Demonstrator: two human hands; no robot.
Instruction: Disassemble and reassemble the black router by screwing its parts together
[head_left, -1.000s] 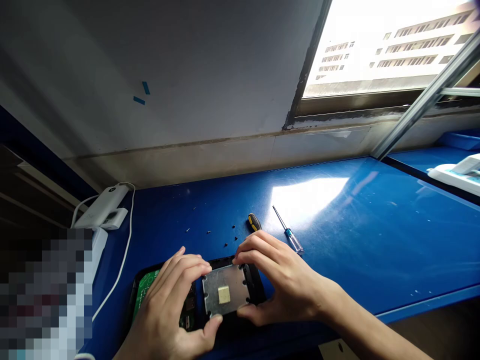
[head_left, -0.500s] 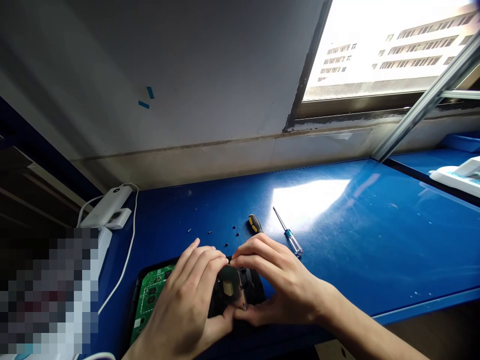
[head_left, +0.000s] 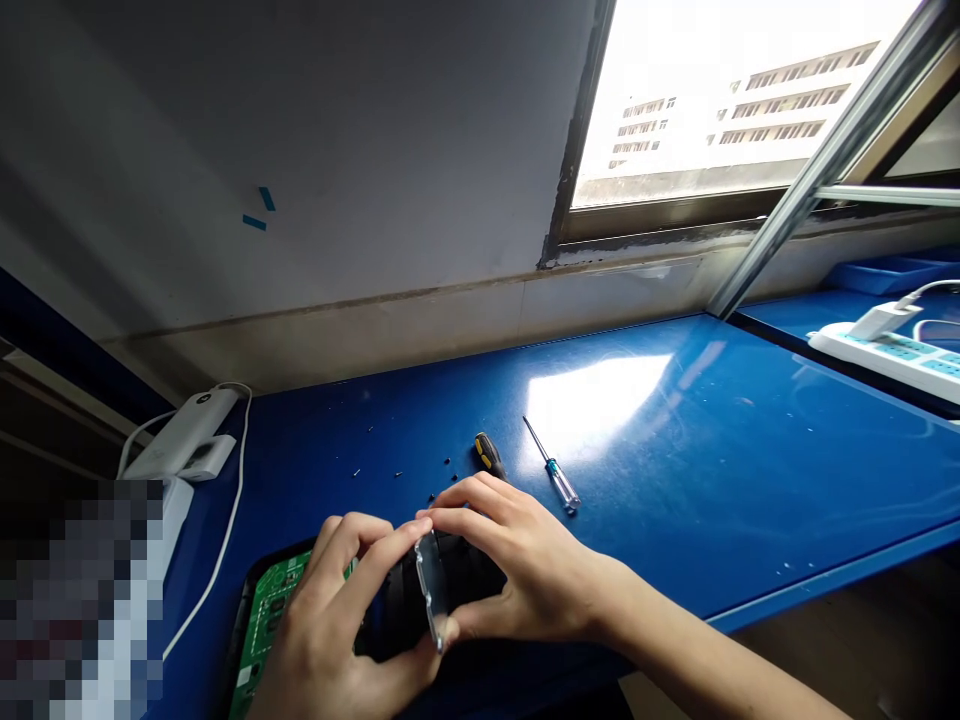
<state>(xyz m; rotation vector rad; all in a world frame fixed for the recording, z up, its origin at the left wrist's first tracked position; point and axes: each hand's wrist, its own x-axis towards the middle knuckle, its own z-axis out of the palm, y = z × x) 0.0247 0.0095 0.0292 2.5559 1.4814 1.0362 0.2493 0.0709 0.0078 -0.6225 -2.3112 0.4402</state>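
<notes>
Between my two hands a thin, shiny metal plate (head_left: 431, 590) is tilted up on its edge over an open black casing (head_left: 476, 565). My left hand (head_left: 341, 600) is closed on the plate, fingertips at its far end and thumb at its near end. Opposite, my right hand (head_left: 517, 560) pinches the same two ends from the right. A green circuit board (head_left: 264, 610) lies in the left part of the casing, partly covered by my left hand. Behind the hands lie a black-and-yellow screwdriver handle (head_left: 489, 453) and a clear-handled screwdriver (head_left: 559, 482).
Several small screws (head_left: 399, 474) are scattered on the blue table (head_left: 660, 480) behind the casing. At the left stands a white device (head_left: 184, 430) with a cable (head_left: 238, 500). A white power strip (head_left: 900, 350) lies at far right, past a metal post (head_left: 795, 190).
The plate has turned from showing its broad face with a pale pad to standing nearly edge-on. Both hands have turned with it. The view has shifted slightly right.
</notes>
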